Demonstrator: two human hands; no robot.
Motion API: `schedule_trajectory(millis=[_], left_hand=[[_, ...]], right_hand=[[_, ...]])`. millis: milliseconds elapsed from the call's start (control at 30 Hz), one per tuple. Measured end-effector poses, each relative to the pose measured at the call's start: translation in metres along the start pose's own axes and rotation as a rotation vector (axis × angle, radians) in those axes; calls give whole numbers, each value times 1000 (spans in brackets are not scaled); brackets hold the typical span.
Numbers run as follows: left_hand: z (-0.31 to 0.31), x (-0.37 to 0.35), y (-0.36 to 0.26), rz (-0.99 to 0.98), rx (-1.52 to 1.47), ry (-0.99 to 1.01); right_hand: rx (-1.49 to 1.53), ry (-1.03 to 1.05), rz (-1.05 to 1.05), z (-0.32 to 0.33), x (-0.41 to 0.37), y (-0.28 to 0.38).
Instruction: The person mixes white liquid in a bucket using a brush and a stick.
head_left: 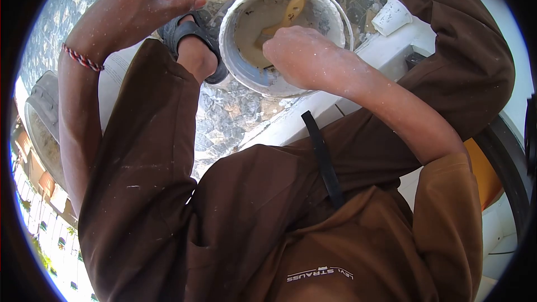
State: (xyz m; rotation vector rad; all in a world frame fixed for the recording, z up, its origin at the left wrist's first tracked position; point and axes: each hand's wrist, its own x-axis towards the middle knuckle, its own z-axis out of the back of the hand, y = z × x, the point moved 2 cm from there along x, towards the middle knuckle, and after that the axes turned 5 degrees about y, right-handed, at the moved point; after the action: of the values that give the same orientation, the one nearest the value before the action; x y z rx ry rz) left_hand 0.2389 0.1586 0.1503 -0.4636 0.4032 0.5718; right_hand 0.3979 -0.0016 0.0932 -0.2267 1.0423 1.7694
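A white bucket [225, 50] with a paint-smeared rim stands on the stone-patterned floor between my feet. Inside it lies a greyish liquid [249, 22] and a paint brush [292, 11] with a yellow wooden handle, leaning on the wall. My right hand [305, 59] is closed and reaches over the near side of the bucket, close to the brush; its fingertips are hidden underneath, so what they hold cannot be seen. At the upper left, my left hand [154, 5] hangs above my sandal, thumb and fingers apart, nothing in it. A red-and-white cord bracelet [83, 59] circles that wrist.
A white, stained cup [391, 17] lies tipped on its side to the right of the bucket, beside a white ledge [386, 50]. A dark sandal [193, 39] is on my left foot. A grey rounded object [42, 112] stands at the far left.
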Motion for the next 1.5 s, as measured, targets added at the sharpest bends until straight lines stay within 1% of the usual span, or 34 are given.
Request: schedule_trajectory(millis=[67,200,300,400,467,500,567,667,767,867,900,967,1000,1100,1167,1200,1300,1367,1400,1467,1500], left_hand=[[-1,2,1,17,-54,58],[-2,1,-1,12,-74,42],[-8,3,3,38,-13,9],[-7,7,2,38,-71,42],[-6,8,-2,74,-113,123],[-6,9,-1,76,-109,123],[-9,10,1,79,-84,146],[-8,6,2,102,-47,108],[-11,9,8,84,-63,105],[-10,7,10,75,-94,93],[-10,9,9,87,-114,118],[-8,10,8,93,-102,119],[-8,10,8,96,-87,125],[-9,11,11,90,-87,127],[-9,8,10,91,-76,107],[-9,7,10,95,-63,87],[-11,10,18,80,-57,108],[-10,8,16,87,-44,102],[-9,7,16,93,-32,99],[-10,7,17,91,-30,95],[-10,7,18,89,-30,93]], right_hand=[[-4,73,34,-2,-2,4],[8,47,-1,-6,0,3],[-7,-17,-41,-5,1,-4],[-10,-5,-54,-7,0,-6],[14,19,-11,-12,-1,-4],[15,15,-7,-15,0,-3],[-9,109,-23,-24,0,-3],[-82,99,-55,-28,8,-4],[-81,76,-72,-22,13,-7],[-100,46,-41,-17,11,-11],[-104,49,-39,-17,12,-12],[-198,103,-29,-21,13,-13],[-198,105,-28,-22,14,-14],[-281,165,-66,-25,15,-18],[-303,122,15,-22,18,-21],[-305,121,16,-20,20,-24],[-233,118,20,-10,27,-24],[46,-48,57,-11,33,-30],[44,-49,57,-14,36,-33],[292,-20,74,-16,42,-37],[291,-20,74,-17,43,-40]])
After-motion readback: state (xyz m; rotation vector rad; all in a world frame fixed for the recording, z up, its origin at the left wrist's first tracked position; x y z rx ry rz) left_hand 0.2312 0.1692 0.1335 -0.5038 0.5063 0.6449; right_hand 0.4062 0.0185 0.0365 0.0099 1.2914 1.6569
